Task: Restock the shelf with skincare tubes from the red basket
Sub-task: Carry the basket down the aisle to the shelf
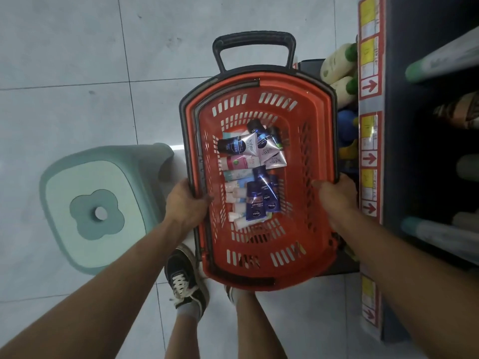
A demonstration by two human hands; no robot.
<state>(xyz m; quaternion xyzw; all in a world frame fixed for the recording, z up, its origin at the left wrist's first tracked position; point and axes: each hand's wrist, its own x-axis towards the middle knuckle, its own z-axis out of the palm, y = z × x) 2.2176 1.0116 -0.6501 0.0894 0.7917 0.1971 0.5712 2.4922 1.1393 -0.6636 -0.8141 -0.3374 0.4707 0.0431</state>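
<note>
The red basket [261,265] with a dark rim and a black pull handle at its far end is held in front of me above the floor. My left hand [185,203] grips its left rim and my right hand [335,195] grips its right rim. Several skincare tubes [252,177] lie in a loose pile on the basket's bottom: dark blue, white, pink and silver ones. The shelf [369,156] runs along the right edge of the view, with yellow price labels and red arrows on its front strip.
A pale green plastic stool [98,208] stands on the grey tiled floor to the left, close to the basket. Bottles [337,66] lie on the shelf's lower level past the basket. My feet are below the basket.
</note>
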